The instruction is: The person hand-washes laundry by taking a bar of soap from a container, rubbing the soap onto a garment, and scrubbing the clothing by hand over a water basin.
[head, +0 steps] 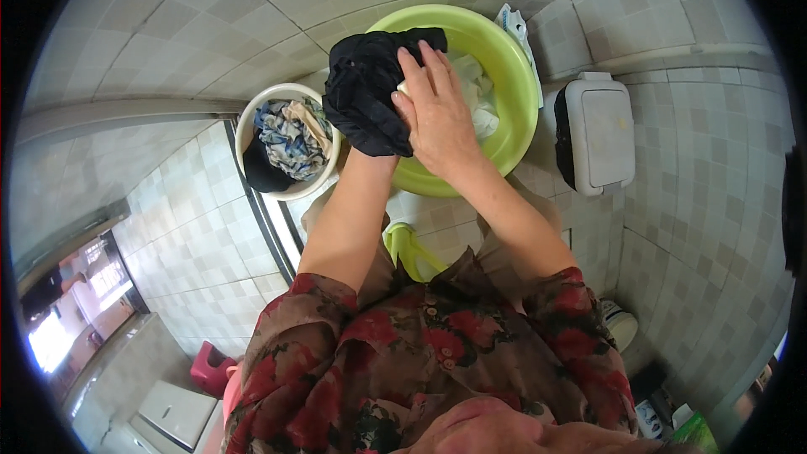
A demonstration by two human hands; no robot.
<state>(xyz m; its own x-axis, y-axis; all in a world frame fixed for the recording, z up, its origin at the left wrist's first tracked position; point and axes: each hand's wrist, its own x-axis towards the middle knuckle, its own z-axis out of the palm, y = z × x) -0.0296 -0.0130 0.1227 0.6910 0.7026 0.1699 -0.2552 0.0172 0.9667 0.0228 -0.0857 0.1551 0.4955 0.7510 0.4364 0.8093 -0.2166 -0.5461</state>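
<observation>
A black garment (365, 91) is held up over the left part of a lime-green basin (517, 132). My left forearm (353, 214) runs up beneath this cloth, which covers my left hand and hides its fingers. On top of the fabric lies my right hand (435, 110), with its fingers pointing away from me. A small pale bar, likely soap (403, 87), shows between its thumb and fingers, against the black cloth. Wet white cloth (476, 94) sits inside the basin below my right hand.
A white bucket (242, 157) with patterned and black clothes stands left of the basin. To the right, a white lidded bin (606, 135) stands by the tiled wall. A plastic packet (520, 34) leans behind the basin. Between my legs is a green plastic object (403, 246).
</observation>
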